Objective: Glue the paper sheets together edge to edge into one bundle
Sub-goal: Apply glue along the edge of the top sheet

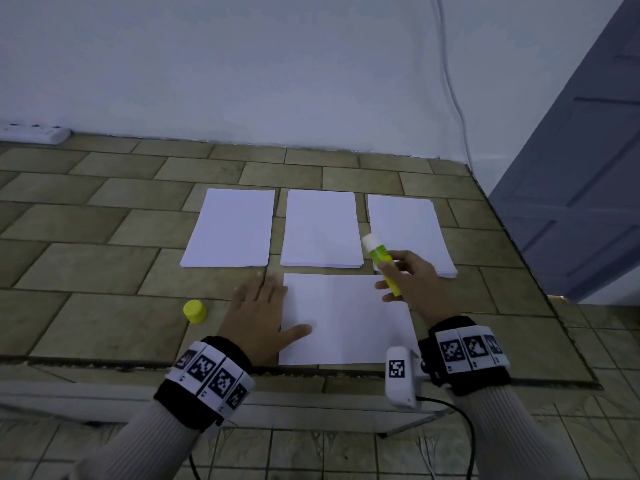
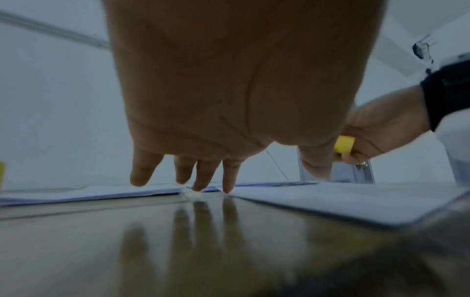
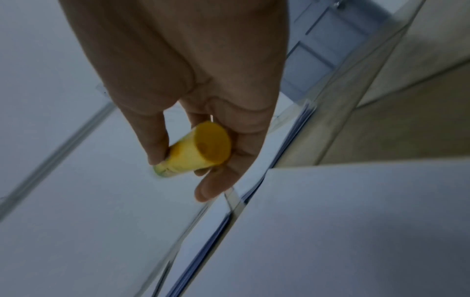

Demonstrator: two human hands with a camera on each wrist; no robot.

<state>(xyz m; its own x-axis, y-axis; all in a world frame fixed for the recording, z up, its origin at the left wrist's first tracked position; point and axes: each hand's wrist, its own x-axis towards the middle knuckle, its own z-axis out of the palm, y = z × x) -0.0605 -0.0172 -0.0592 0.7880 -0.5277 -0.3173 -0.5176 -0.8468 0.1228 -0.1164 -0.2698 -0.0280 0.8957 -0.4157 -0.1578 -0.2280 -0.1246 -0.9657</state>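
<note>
— White paper first: one sheet [image 1: 343,320] lies crosswise at the near edge of the table [image 1: 104,271], with three stacks [image 1: 320,228] in a row just beyond it.

— And the hands?

— The left hand [image 1: 258,315] lies flat, fingers straight; its thumb [image 1: 299,332] rests on the sheet's left part, and the other fingers [image 2: 230,180] tip down on the table beside it. The right hand [image 1: 410,282] has its fingers curled round the glue stick [image 1: 381,261], uncapped, white tip pointing up and away, held above the sheet's far right corner and not touching paper.

— Where's the cap?

— The yellow cap [image 1: 195,310] stands on the table left of the left hand.

— What might go wrong?

— I'd guess the sheet could slide or wrinkle under the glue stroke, since only the thumb pins it. Glue running past the edge would stick paper to the table.
</note>
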